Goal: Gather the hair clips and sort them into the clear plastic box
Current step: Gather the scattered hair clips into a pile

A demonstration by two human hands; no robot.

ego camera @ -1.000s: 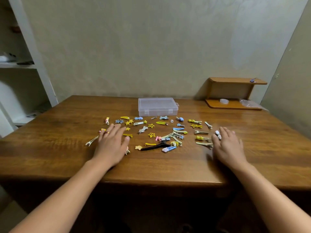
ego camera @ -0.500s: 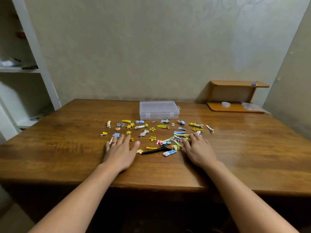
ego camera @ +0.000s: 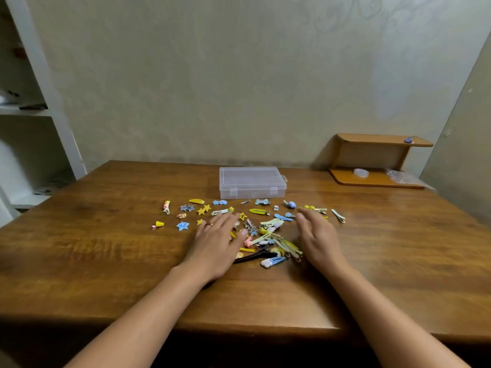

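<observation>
Fingers flat (outstretched) beside clips

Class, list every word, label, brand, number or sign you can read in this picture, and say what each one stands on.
None: no readable text shows anywhere.
Clear plastic box: no label shows.
Hair clips: plain shapes, no lettering seen.
Wooden shelf: its small items are too blurred to read.

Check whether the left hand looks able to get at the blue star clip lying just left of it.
Probably yes. The blue star clip lies alone on bare table, just left of the left hand, whose fingers lie flat and hold nothing. Nothing stands between them.
</observation>
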